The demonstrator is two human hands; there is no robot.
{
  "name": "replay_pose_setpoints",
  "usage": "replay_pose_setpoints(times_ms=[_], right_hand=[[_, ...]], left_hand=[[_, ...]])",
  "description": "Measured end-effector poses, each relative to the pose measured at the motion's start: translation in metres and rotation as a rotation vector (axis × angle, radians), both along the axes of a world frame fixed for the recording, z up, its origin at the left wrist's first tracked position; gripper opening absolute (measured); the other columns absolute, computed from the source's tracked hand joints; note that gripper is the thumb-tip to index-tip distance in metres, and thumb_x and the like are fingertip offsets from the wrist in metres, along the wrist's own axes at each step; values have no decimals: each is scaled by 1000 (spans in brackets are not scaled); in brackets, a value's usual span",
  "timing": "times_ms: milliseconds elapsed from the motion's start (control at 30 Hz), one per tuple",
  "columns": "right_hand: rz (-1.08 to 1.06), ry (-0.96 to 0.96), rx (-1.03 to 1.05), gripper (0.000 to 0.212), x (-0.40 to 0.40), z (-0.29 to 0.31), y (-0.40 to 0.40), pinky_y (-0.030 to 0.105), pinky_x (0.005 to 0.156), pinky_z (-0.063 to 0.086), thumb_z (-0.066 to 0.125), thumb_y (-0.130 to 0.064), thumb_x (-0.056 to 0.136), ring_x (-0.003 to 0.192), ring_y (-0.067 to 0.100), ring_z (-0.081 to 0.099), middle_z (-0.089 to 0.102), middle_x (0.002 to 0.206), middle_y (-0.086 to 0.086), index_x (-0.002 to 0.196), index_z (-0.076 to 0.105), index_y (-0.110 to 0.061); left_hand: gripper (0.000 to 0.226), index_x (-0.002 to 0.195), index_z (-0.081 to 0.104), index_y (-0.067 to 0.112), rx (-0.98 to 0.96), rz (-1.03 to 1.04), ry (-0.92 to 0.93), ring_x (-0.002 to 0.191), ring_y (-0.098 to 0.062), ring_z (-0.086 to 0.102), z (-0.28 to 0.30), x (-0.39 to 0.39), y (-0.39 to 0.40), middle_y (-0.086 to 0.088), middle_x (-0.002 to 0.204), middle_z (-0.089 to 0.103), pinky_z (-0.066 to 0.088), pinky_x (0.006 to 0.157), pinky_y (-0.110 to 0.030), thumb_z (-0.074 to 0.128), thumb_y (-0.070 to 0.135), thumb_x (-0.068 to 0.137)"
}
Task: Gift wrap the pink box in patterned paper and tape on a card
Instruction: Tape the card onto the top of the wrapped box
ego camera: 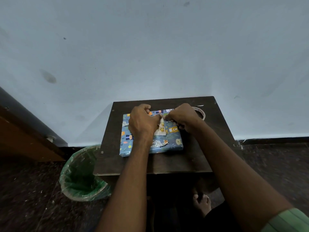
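Observation:
The box (168, 144), wrapped in blue paper printed with animals, lies flat on a small dark table (180, 163). A small pale card (160, 129) lies on top of it, near the middle. My left hand (143, 122) is over the box's left half with its fingers curled and its thumb meeting the card's upper end. My right hand (183, 118) comes from the right, fingers curled, and pinches the same upper end of the card. Whether a strip of tape lies between the fingertips cannot be made out. The hands hide the box's far edge.
A roll of tape (200, 113) lies on the table just behind my right hand. A bin lined with a green bag (80, 178) stands on the floor at the table's left. A pale wall rises behind the table. My bare foot (201, 202) shows under the table.

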State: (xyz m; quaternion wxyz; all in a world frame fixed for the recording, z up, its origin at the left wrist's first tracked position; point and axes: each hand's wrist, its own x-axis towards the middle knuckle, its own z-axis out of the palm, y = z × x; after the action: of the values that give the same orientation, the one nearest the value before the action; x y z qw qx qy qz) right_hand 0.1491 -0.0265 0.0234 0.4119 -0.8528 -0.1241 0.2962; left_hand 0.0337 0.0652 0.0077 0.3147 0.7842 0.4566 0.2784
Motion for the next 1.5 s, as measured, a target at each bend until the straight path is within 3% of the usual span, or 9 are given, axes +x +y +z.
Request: replay_pose_setpoints(times_ms=[133,300,433,633,900,1000,1100,1367,1500], right_hand=[[13,72,22,15,2,3,-2,24,45,39,76,-14,81,53,19,50,58,66,9,75,65,-5],[11,-39,6,31,-2,-3,-1,25,44,42,85,-33,77,56,21,57,65,69,9,76,66,-8],[40,19,15,16,2,3,-6,25,45,43,79,-17,83,54,19,54,62,67,11,82,69,-4],[-30,-382,0,30,28,11,-37,28,64,46,80,-37,76,76,21,69,73,75,2,66,72,-11],[147,-366,-200,3,37,9,-66,36,71,61,81,-17,69,80,24,73,76,74,5,67,79,-16],[141,-410,-206,8,32,8,-64,37,71,62,72,-14,70,78,26,72,74,73,5,64,75,-15],[96,-466,-133,12,31,10,-67,35,68,61,64,-14,66,75,26,71,73,68,3,64,76,-15],[12,-488,201,8,26,20,-74,28,68,51,77,-15,79,73,10,68,75,71,-6,72,81,-17],[-1,-446,184,8,24,17,-70,36,74,57,75,-18,76,76,14,71,74,69,-5,70,80,-20]], left_hand=[[29,104,75,29,43,14,-7,90,-12,68,-4,2,-2,7,102,71,51,72,-29,91,36,81],[19,97,75,32,83,10,14,87,-13,69,-8,4,-4,6,102,69,56,70,-31,86,42,85],[10,100,76,29,101,19,10,93,-14,70,-9,5,-3,4,106,71,50,70,-29,82,28,92],[18,110,77,25,178,-20,-71,100,-13,69,-1,5,-9,4,114,72,51,77,-27,69,14,99],[25,101,79,29,184,-224,-215,92,-12,68,7,20,-24,10,103,72,57,74,-33,63,10,96],[27,100,79,31,123,-252,-244,90,-11,69,5,28,-29,10,100,74,59,77,-36,63,10,94],[26,100,80,30,108,-308,-254,91,-9,70,3,32,-35,12,102,76,60,80,-36,64,11,93],[26,115,81,25,-47,-400,-281,85,3,72,2,33,-32,15,98,79,63,82,-30,72,13,94],[48,134,71,22,-143,-469,-198,90,-2,75,1,32,-32,11,105,80,63,90,-38,84,28,88]])
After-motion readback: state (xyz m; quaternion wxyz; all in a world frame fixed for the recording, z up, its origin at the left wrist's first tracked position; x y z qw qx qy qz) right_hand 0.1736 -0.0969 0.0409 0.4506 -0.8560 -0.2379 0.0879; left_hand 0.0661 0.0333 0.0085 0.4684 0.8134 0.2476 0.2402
